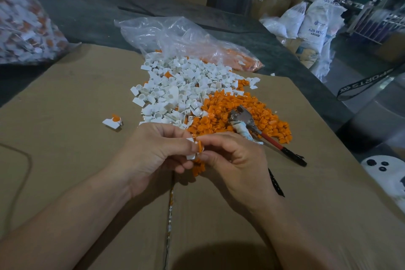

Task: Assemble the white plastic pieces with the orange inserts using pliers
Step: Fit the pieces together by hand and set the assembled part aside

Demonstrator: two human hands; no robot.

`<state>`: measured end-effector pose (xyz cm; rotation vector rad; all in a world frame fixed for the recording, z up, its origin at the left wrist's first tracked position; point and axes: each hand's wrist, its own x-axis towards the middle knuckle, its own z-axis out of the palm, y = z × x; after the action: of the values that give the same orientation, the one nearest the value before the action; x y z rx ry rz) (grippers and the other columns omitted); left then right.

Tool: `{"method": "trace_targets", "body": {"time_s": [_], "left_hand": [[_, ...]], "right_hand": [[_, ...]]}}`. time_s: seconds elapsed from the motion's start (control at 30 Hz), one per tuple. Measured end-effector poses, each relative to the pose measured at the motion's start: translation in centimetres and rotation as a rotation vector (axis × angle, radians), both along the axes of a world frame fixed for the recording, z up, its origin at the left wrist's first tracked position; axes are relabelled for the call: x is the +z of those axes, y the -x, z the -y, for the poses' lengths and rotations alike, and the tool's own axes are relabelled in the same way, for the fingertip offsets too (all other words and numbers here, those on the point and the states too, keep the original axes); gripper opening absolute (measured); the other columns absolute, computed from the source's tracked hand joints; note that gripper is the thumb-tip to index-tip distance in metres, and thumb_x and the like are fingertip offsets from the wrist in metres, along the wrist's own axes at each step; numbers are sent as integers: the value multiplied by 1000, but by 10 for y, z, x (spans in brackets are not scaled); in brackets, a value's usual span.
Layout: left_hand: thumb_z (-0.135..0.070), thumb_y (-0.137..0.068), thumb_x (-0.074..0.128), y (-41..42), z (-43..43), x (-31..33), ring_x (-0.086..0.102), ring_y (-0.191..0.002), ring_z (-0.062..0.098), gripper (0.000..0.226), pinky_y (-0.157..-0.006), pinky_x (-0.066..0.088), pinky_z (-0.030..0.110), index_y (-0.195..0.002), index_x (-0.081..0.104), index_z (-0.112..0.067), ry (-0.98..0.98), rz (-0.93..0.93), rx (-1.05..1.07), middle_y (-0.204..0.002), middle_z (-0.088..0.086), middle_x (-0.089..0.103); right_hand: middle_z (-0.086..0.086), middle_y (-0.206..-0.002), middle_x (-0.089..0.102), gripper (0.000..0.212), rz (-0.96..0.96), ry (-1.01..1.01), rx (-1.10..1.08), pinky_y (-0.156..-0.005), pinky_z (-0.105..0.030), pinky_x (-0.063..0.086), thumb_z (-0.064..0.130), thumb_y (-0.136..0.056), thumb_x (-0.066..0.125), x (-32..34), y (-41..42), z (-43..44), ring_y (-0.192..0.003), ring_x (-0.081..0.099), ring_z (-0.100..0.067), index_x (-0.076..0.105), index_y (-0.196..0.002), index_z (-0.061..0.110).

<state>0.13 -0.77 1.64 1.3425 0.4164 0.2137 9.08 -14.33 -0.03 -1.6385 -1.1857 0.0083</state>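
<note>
My left hand (153,151) pinches a white plastic piece (191,155) at the middle of the cardboard. My right hand (236,158) presses an orange insert (199,146) against that piece with thumb and forefinger. Behind the hands lies a heap of white pieces (179,87), and to its right a heap of orange inserts (230,114). The pliers (245,119), with red and black handles, rest on the orange heap, untouched. One joined white-and-orange piece (112,121) lies alone to the left.
A flattened cardboard sheet (76,171) covers the work surface. A clear plastic bag (175,37) with orange parts lies behind the heaps. A large bag of parts (24,22) stands at far left. A black strap (368,83) hangs at right.
</note>
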Motion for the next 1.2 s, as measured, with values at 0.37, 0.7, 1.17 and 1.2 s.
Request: {"method": "trace_targets", "body": {"time_s": [0.37, 0.7, 1.17, 1.2], "left_hand": [[1, -59, 74, 0, 2, -3, 57, -43, 12, 16, -40, 43, 17, -52, 69, -13, -66, 40, -4, -49, 8, 60], [-25, -38, 75, 1, 2, -3, 59, -46, 12, 21, -42, 45, 18, -55, 70, -13, -44, 76, -38, -52, 9, 63], [-25, -42, 74, 1, 4, -1, 60, -44, 14, 18, -41, 44, 18, -55, 69, -15, -46, 149, -3, -50, 8, 63], [-25, -41, 74, 0, 4, -1, 60, -44, 14, 17, -41, 44, 17, -55, 69, -15, -50, 147, 0, -50, 8, 63]], "right_hand": [[18, -89, 63, 33, 12, -25, -5, -71, -19, 52, 30, -74, 64, 1, 3, 0, -83, 62, -1, 63, -107, 24], [6, -89, 68, 34, -45, -58, 17, -71, -21, 53, 13, -70, 72, 2, 1, 1, -82, 65, -5, 65, -103, 14], [-4, -72, 70, 20, -636, -16, 136, -60, -22, 54, 19, -71, 61, 12, 8, 0, -64, 65, -14, 68, -89, 18], [-4, -71, 70, 19, -647, -13, 139, -60, -21, 54, 18, -71, 61, 13, 7, 1, -63, 65, -14, 67, -89, 17]]}}
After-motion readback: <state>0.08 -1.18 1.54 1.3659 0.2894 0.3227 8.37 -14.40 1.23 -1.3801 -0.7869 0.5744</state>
